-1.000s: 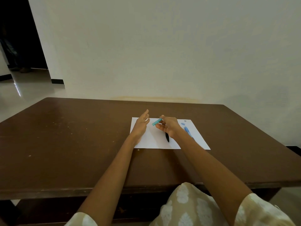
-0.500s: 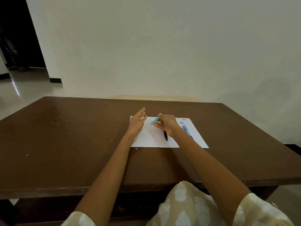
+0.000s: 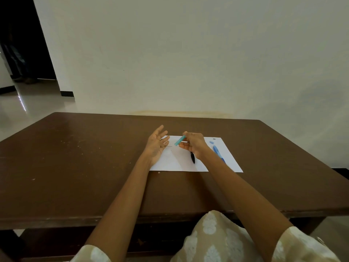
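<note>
A white sheet of paper (image 3: 179,161) lies on the brown table (image 3: 75,167). Above its far edge my right hand (image 3: 194,145) pinches a short teal pen part (image 3: 179,140), which sticks out to the left, along with a thin pale piece. My left hand (image 3: 156,144) hovers at the paper's left edge, palm turned up and fingers spread, holding nothing. A black pen piece (image 3: 192,157) lies on the paper just under my right wrist. A blue pen barrel (image 3: 218,153) lies to the right, partly behind my forearm.
A small blue piece (image 3: 211,142) and a tiny dark piece (image 3: 214,138) sit near the paper's far right corner. The table's far edge meets a pale wall (image 3: 188,63). A dark doorway (image 3: 20,44) opens at the far left.
My left hand has turned its palm upward and spread its fingers. The right hand still holds the teal part in about the same place.
</note>
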Available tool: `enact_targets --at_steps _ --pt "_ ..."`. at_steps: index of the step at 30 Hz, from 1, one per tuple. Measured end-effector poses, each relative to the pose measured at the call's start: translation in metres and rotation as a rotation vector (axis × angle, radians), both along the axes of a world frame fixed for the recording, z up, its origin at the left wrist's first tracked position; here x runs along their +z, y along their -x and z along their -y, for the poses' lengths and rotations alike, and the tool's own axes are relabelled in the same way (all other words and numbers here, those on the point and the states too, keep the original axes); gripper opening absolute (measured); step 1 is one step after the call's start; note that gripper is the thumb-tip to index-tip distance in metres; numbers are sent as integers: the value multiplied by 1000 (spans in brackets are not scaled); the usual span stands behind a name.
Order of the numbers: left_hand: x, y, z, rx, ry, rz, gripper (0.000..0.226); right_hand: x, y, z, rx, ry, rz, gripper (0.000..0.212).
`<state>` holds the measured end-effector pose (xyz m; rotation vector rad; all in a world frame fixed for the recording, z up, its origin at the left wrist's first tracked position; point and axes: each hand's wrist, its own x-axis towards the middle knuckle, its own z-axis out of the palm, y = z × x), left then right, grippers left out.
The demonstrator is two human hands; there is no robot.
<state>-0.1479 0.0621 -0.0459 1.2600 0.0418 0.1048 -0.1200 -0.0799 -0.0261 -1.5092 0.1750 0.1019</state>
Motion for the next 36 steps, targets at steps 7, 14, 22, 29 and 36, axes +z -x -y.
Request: enact_targets --at_steps 7,14,22,29,36 --pt "-1 -2 1 21 98 13 56 8 0 -5 44 42 12 29" --pt "-2 -4 -2 0 178 33 70 15 3 -8 238 297 -43 26" --pt "-2 -3 -6 22 248 58 66 24 3 -20 428 425 -138 12" --pt "-2 -3 -5 20 242 50 67 24 6 -21 393 434 -136 18" --pt "-1 -5 -6 97 259 48 71 21 3 -16 303 688 -62 37"
